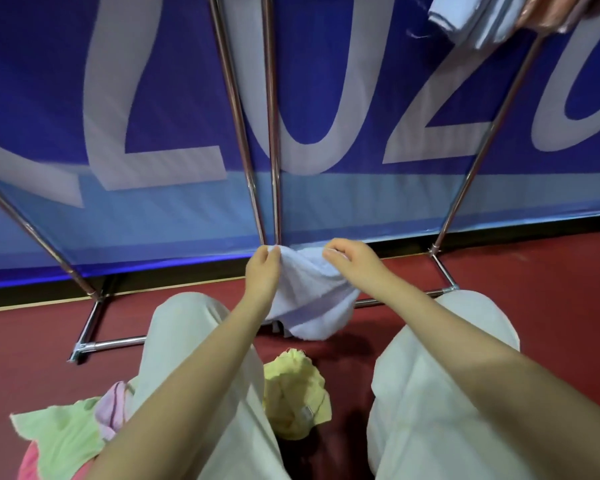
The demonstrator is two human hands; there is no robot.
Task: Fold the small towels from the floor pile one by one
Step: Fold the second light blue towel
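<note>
- Pale lavender terry cloth is hanging in mid-air: one small towel (pixel 309 299), held up in front of the knees and just above the dark red floor (pixel 551 289).
- The left hand (pixel 262 275) is pinching the towel's upper left corner, fingers curled round the fabric.
- The right hand (pixel 352 261) is gripping the upper right edge, fingers bent over the cloth, so both hands are grasping the same towel.
- The towel is sagging between the two hands, its lower edge drooping toward the floor.
- One yellow towel (pixel 295 393) is lying crumpled on the floor between the two legs in pale trousers (pixel 440 393).
- Down at the lower left, the pile is showing three more: one green towel (pixel 63 434), one light pink towel (pixel 113 407) lying on it, and one brighter pink towel (pixel 26 462) peeking out at the frame's edge.
- A metal rack (pixel 271 133) is standing behind the held towel, four shiny poles rising from its floor bars.
- A blue banner (pixel 153 98) with big white letters is filling the background.
- Top right, folded pale cloths (pixel 478 19) are sitting at the frame corner; the number I cannot tell.
</note>
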